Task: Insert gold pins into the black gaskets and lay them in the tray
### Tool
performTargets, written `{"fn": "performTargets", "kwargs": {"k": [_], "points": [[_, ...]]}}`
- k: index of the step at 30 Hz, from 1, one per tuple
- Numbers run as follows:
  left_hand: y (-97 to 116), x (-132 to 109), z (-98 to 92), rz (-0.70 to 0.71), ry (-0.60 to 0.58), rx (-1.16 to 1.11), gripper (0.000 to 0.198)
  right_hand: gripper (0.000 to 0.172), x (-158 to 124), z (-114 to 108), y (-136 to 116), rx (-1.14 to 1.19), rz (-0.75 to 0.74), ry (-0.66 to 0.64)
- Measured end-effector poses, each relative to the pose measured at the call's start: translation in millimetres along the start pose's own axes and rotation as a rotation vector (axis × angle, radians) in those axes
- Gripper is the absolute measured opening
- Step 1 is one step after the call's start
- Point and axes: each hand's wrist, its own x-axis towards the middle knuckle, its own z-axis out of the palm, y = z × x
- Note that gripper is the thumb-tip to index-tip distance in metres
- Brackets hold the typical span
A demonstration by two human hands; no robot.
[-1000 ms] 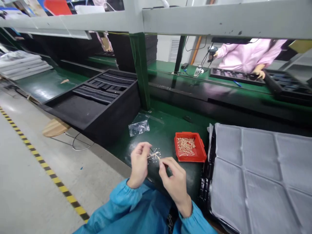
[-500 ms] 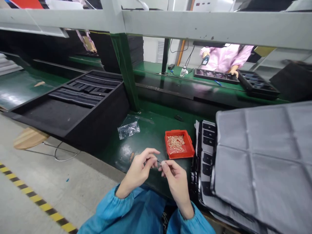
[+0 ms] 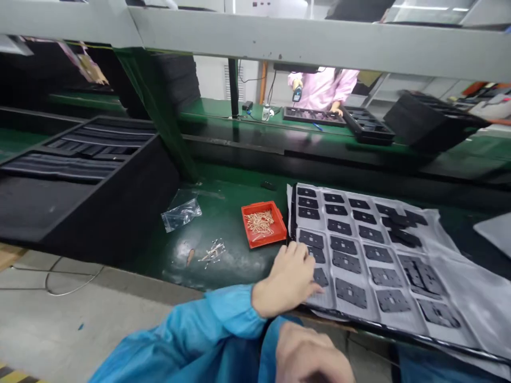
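Left hand [image 3: 288, 274] is now lying over the left column of the tray [image 3: 359, 321], away from its earlier place above the green bench [image 3: 231, 271]; the grey cover is no longer hiding the parts. Black plates [image 3: 351, 292], flat, matt, notched: sitting in the tray's pockets, probably light, stiff, prone to sliding; edges are likely offering the best hold. Left fingers are loosely bending, grip hidden; right hand [image 3: 313, 355], blurred, is curling, contents untellable. Pale liner [image 3: 471, 276]: thin, wrinkling. Red bin [image 3: 280, 230]: plastic, holding slender pale sticks [image 3: 259, 222]. Clear bag [image 3: 181, 215]: crumpling on the bench.
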Motion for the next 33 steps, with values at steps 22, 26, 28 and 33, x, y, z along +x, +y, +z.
{"fn": "performTargets", "kwargs": {"k": [22,26,28,33], "points": [[10.3,-62.7,-83.0,-0.497,0.267,-1.137,0.025,0.013,25.5,-9.7,-26.6,-0.044,-0.064,-0.020],[11.2,-64.9,-86.0,-0.490,0.260,-1.168,0.024,0.013,24.5,-5.0,-28.7,-0.063,-0.065,-0.064],[12.4,-65.4,-86.5,-0.479,0.253,-1.171,0.024,0.013,25.1,-2.7,-30.2,-0.065,-0.068,-0.076],[14.4,-68.0,-86.0,-0.451,0.259,-1.136,0.022,0.014,25.7,-0.1,-34.8,-0.086,-0.099,-0.066]]}}
